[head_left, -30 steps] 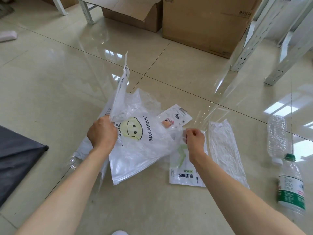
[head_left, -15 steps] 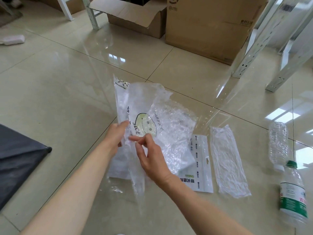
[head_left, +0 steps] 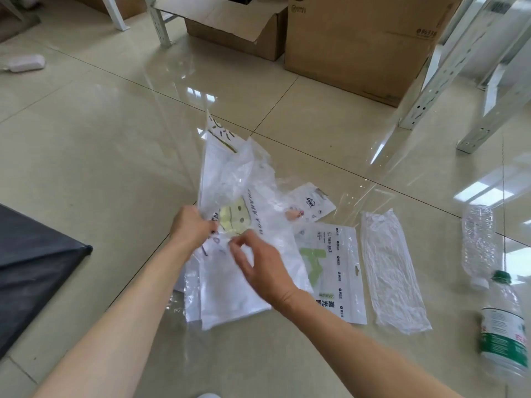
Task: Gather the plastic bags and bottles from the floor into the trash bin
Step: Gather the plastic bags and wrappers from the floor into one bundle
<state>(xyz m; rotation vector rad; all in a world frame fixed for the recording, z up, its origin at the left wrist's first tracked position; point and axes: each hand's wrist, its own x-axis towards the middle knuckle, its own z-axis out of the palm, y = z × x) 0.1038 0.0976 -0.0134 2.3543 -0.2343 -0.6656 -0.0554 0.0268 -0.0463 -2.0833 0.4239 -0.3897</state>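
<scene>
My left hand grips a bundle of plastic bags, with a clear smiley "THANK YOU" bag in front, held up above the floor. My right hand is just below it, fingers pinched together at the bundle's lower part. On the floor to the right lie a white and green pouch, a small white packet, and a crinkled clear bag. Farther right lie a clear empty bottle and a green-labelled bottle. A black bin bag shows at the left edge.
Cardboard boxes stand at the back, one of them open. White metal rack legs rise at the right and at the back left. A pale object lies on the tiles at far left.
The bundle has shifted in my left hand, uncovering the small packet and the green pouch on the floor. My right hand stays pinched at the bundle's lower part.
</scene>
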